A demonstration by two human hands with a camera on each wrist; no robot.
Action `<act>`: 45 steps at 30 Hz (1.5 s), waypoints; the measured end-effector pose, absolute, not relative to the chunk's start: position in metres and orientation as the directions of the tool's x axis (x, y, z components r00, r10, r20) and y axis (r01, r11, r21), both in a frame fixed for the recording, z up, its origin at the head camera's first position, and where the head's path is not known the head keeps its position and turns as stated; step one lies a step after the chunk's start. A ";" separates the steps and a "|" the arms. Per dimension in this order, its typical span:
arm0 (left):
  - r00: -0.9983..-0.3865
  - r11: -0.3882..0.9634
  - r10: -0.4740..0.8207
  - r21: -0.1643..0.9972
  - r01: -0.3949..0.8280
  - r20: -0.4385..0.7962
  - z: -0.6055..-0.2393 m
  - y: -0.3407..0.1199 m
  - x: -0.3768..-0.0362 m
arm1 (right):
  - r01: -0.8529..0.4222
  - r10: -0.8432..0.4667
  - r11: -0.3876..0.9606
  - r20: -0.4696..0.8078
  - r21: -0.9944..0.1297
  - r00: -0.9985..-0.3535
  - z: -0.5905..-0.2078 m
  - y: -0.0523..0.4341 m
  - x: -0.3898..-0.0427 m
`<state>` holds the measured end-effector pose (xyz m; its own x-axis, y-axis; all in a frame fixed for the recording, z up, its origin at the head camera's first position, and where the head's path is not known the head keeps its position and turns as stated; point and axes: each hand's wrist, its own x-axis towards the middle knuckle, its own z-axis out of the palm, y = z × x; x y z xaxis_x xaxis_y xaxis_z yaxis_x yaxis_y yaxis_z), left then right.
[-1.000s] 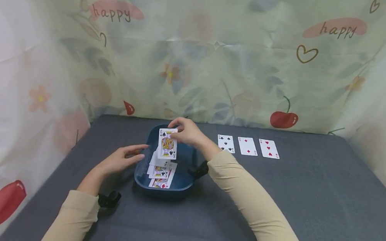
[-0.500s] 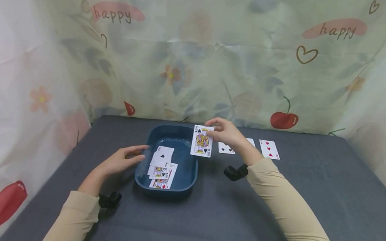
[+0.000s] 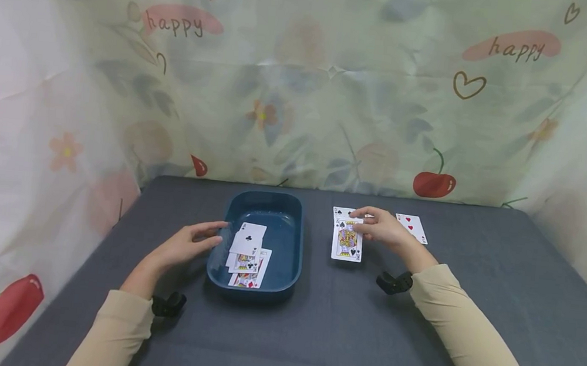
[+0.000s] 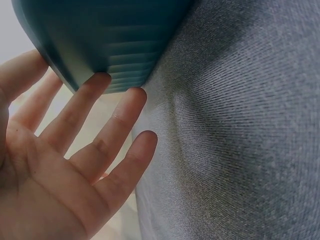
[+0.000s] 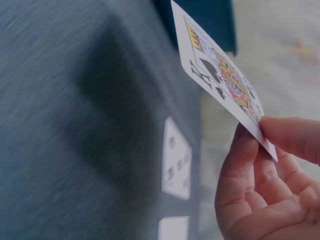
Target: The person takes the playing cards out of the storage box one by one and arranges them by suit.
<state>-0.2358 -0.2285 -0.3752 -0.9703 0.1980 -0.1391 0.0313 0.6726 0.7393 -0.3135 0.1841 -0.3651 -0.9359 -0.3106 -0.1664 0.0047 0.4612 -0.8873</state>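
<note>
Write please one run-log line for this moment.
right hand: pinches king of spades, above table | left hand: open, touches blue tray | tray: several cards

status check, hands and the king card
Right hand pinches king of spades, held off the table above the black card. Left hand open, touching tray. Nothing in the way.

Glossy paper king card (image 3: pixel 347 240), smooth plastic tray (image 3: pixel 290 218), matt woven tablecloth (image 3: pixel 343 329).
</note>
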 end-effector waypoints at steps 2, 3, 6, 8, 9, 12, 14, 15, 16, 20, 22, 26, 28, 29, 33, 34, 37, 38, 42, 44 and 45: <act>-0.971 0.674 0.198 0.738 0.034 -0.136 -0.375 -0.229 -0.236 | 0.008 -0.313 0.476 -0.178 -0.880 -0.933 -0.372 0.188 -0.314; -0.971 0.675 0.200 0.737 0.037 -0.134 -0.375 -0.229 -0.236 | 0.006 -0.315 0.483 -0.180 -0.876 -0.932 -0.374 0.190 -0.314; -0.970 0.674 0.201 0.738 0.038 -0.134 -0.376 -0.230 -0.237 | 0.006 -0.320 0.486 -0.185 -0.874 -0.929 -0.383 0.192 -0.315; -0.970 0.673 0.200 0.739 0.036 -0.135 -0.376 -0.230 -0.237 | 0.007 -0.327 0.481 -0.187 -0.876 -0.926 -0.388 0.192 -0.317; -0.970 0.672 0.201 0.740 0.036 -0.135 -0.376 -0.230 -0.237 | -0.003 -0.336 0.481 -0.181 -0.877 -0.924 -0.390 0.192 -0.318; -0.971 0.667 0.200 0.744 0.038 -0.130 -0.377 -0.231 -0.237 | -0.023 -0.355 0.478 -0.169 -0.878 -0.919 -0.395 0.190 -0.319; -0.972 0.665 0.200 0.746 0.039 -0.127 -0.377 -0.231 -0.236 | -0.049 -0.362 0.491 -0.153 -0.870 -0.919 -0.396 0.189 -0.320; -0.972 0.664 0.201 0.746 0.042 -0.125 -0.377 -0.231 -0.236 | -0.056 -0.357 0.501 -0.147 -0.864 -0.922 -0.397 0.188 -0.320; -0.971 0.664 0.203 0.746 0.044 -0.124 -0.376 -0.231 -0.236 | -0.069 -0.354 0.513 -0.138 -0.856 -0.925 -0.397 0.187 -0.320; -0.970 0.665 0.208 0.746 0.045 -0.127 -0.376 -0.230 -0.237 | -0.083 -0.307 0.573 -0.120 -0.815 -0.944 -0.398 0.184 -0.320; -0.969 0.666 0.207 0.745 0.040 -0.132 -0.376 -0.230 -0.237 | -0.089 -0.289 0.597 -0.111 -0.797 -0.951 -0.399 0.183 -0.320; -0.970 0.667 0.201 0.745 0.032 -0.139 -0.375 -0.230 -0.237 | -0.102 -0.266 0.622 -0.087 -0.776 -0.960 -0.399 0.181 -0.320; -0.970 0.668 0.201 0.744 0.031 -0.140 -0.375 -0.230 -0.237 | -0.116 -0.261 0.639 -0.073 -0.760 -0.963 -0.399 0.180 -0.320; -0.970 0.668 0.200 0.743 0.031 -0.140 -0.375 -0.230 -0.237 | -0.118 -0.256 0.646 -0.069 -0.754 -0.964 -0.399 0.180 -0.320; -0.970 0.666 0.204 0.745 0.035 -0.136 -0.375 -0.230 -0.237 | -0.120 -0.231 0.683 -0.057 -0.721 -0.971 -0.398 0.178 -0.318; -0.969 0.664 0.207 0.747 0.039 -0.133 -0.375 -0.230 -0.236 | -0.119 -0.227 0.690 -0.057 -0.714 -0.972 -0.398 0.178 -0.318; -0.969 0.660 0.215 0.749 0.051 -0.124 -0.376 -0.231 -0.236 | -0.109 -0.204 0.707 -0.054 -0.698 -0.977 -0.396 0.176 -0.317; -0.969 0.661 0.216 0.749 0.053 -0.122 -0.376 -0.231 -0.236 | -0.109 -0.203 0.707 -0.053 -0.699 -0.978 -0.395 0.176 -0.316; -0.969 0.661 0.213 0.749 0.048 -0.125 -0.378 -0.231 -0.237 | -0.114 -0.212 0.676 -0.044 -0.728 -0.976 -0.386 0.172 -0.314; -0.969 0.661 0.209 0.749 0.042 -0.130 -0.378 -0.231 -0.237 | -0.124 -0.234 0.647 -0.041 -0.753 -0.971 -0.379 0.169 -0.313; -0.969 0.661 0.209 0.749 0.040 -0.133 -0.378 -0.231 -0.237 | -0.132 -0.248 0.633 -0.038 -0.763 -0.968 -0.376 0.167 -0.313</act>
<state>-0.2366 -0.2305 -0.3779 -0.9688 0.2091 -0.1328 0.0400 0.6610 0.7493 -0.3127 0.1669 -0.3758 -0.9680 -0.2480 -0.0383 -0.1320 0.6330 -0.7628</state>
